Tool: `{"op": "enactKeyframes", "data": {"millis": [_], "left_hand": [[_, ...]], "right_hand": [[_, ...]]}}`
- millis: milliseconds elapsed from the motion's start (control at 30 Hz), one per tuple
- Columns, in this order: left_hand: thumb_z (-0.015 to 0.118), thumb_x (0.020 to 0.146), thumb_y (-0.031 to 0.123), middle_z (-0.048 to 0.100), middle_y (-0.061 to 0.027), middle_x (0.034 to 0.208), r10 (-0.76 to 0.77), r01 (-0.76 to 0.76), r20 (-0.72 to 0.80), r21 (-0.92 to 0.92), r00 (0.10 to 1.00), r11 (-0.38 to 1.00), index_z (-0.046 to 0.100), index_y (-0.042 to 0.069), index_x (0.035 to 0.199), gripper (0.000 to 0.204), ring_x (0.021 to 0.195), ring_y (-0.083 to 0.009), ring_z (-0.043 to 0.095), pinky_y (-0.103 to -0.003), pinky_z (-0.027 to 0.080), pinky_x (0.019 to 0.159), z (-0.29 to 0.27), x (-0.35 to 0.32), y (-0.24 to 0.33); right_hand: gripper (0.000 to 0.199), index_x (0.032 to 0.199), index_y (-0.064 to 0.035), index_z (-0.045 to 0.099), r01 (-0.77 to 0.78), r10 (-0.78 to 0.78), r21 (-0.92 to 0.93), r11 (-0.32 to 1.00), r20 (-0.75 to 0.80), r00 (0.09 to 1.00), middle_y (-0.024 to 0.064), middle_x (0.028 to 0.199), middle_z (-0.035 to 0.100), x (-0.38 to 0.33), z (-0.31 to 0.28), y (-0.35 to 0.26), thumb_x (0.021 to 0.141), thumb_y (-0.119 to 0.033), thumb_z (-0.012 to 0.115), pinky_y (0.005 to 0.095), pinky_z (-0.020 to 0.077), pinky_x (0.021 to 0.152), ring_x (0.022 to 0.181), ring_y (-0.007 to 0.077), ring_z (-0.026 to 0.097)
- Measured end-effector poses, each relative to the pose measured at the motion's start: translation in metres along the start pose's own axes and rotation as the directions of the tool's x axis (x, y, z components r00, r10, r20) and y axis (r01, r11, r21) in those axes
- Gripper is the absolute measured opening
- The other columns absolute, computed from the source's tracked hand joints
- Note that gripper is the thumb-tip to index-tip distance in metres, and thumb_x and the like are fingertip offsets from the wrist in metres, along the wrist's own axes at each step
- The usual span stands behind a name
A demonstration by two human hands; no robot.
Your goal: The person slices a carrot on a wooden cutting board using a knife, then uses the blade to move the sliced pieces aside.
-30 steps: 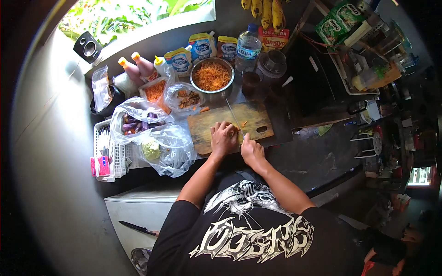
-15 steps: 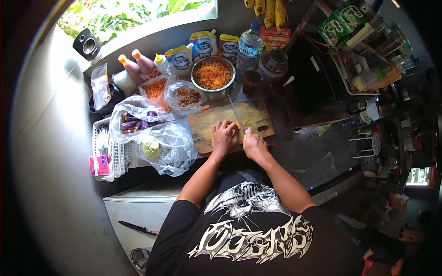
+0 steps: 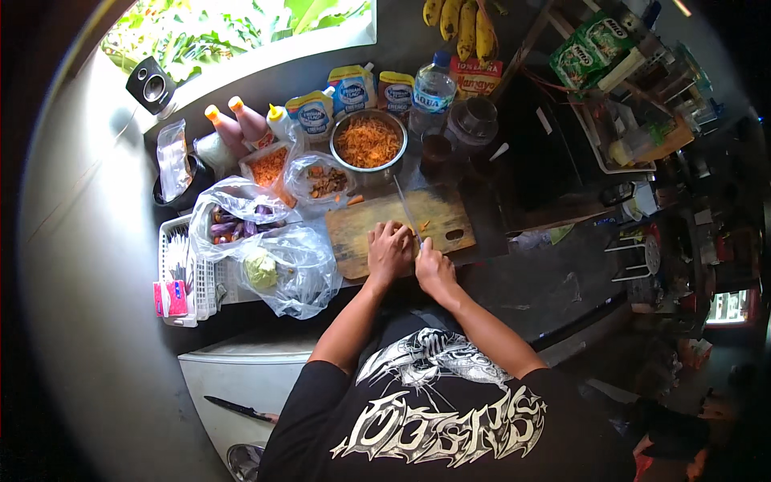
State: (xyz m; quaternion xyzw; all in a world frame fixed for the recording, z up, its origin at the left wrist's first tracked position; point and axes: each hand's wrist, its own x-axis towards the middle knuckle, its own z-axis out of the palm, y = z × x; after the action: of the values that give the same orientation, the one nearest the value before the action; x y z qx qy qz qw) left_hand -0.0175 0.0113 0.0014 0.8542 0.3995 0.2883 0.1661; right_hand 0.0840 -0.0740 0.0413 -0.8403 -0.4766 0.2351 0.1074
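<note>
Right hand (image 3: 436, 268) clenched round knife (image 3: 407, 210), held over board (image 3: 353, 234); left hand (image 3: 389, 252) curled just beside knife, what its fingers grasp cannot tell; bowl (image 3: 371, 169) beyond board

**Open at Left, Blocked in Middle**

Bare wood is leaving passage over the far-left part of the cutting board (image 3: 347, 233). The left hand (image 3: 390, 251), right hand (image 3: 435, 269) and knife (image 3: 408, 210) are blocking its middle; a steel bowl (image 3: 369, 169) is standing beyond.

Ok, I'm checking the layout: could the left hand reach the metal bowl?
Probably yes: mostly bare cutting board lies between left hand and metal bowl, though the knife blade is close alongside.
</note>
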Motion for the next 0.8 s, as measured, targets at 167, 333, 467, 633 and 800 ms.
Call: {"op": "enactKeyframes", "data": {"millis": [167, 333, 467, 633, 800], "left_hand": [[0.069, 0.084, 0.024, 0.064, -0.0054, 0.102, -0.016, 0.015, -0.005, -0.021, 1.000, 1.000, 0.068, 0.015, 0.088, 0.011, 0.098, -0.0298, 0.056, -0.043, 0.041, 0.085, -0.003, -0.002, -0.001], [0.069, 0.084, 0.024, 0.065, -0.0054, 0.101, -0.023, 0.023, 0.002, -0.033, 1.000, 0.999, 0.069, 0.015, 0.090, 0.011, 0.098, -0.0295, 0.056, -0.043, 0.041, 0.085, -0.003, 0.000, 0.002], [0.068, 0.085, 0.024, 0.064, -0.0056, 0.101, -0.022, 0.022, -0.004, -0.019, 1.000, 1.000, 0.068, 0.015, 0.089, 0.010, 0.098, -0.0294, 0.056, -0.042, 0.041, 0.085, -0.003, 0.000, 0.001], [0.068, 0.085, 0.024, 0.064, -0.0055, 0.100, -0.035, 0.035, -0.011, -0.005, 0.999, 0.999, 0.068, 0.015, 0.091, 0.011, 0.097, -0.0294, 0.056, -0.042, 0.042, 0.084, 0.000, -0.001, -0.002], [0.069, 0.084, 0.024, 0.064, -0.0053, 0.102, -0.031, 0.031, 0.020, 0.011, 0.999, 0.999, 0.070, 0.017, 0.095, 0.013, 0.098, -0.0291, 0.056, -0.042, 0.041, 0.085, 0.001, -0.003, -0.002]], "right_hand": [[0.027, 0.110, 0.0014, 0.047, 0.062, -0.063, 0.040, 0.997, 0.023, 0.998, 0.0333, 0.095, 0.067, 0.010, -0.016, -0.001, 0.100, -0.024, 0.047, 0.0619, 0.0508, 0.082, 0.092, 0.0532, 0.065], [0.028, 0.111, 0.0017, 0.047, -0.047, 0.046, 0.023, 0.999, 0.026, 0.999, 0.0329, 0.096, 0.067, 0.001, -0.002, -0.005, 0.100, -0.023, 0.048, 0.0613, 0.0508, 0.082, 0.094, 0.0528, 0.064], [0.027, 0.110, 0.0013, 0.047, 0.042, -0.042, 0.038, 0.998, 0.015, 0.999, 0.0328, 0.094, 0.067, 0.019, -0.011, -0.001, 0.099, -0.023, 0.049, 0.0615, 0.0508, 0.082, 0.093, 0.0522, 0.065], [0.029, 0.112, 0.0016, 0.048, 0.001, -0.002, 0.020, 1.000, 0.056, 0.998, 0.0329, 0.094, 0.067, 0.002, -0.005, -0.004, 0.099, -0.024, 0.049, 0.0618, 0.0505, 0.082, 0.093, 0.0531, 0.064], [0.029, 0.116, 0.0020, 0.047, 0.037, -0.038, 0.026, 0.999, 0.029, 0.999, 0.0323, 0.097, 0.068, 0.016, -0.011, -0.002, 0.099, -0.022, 0.045, 0.0602, 0.0518, 0.082, 0.093, 0.0516, 0.066]]}}
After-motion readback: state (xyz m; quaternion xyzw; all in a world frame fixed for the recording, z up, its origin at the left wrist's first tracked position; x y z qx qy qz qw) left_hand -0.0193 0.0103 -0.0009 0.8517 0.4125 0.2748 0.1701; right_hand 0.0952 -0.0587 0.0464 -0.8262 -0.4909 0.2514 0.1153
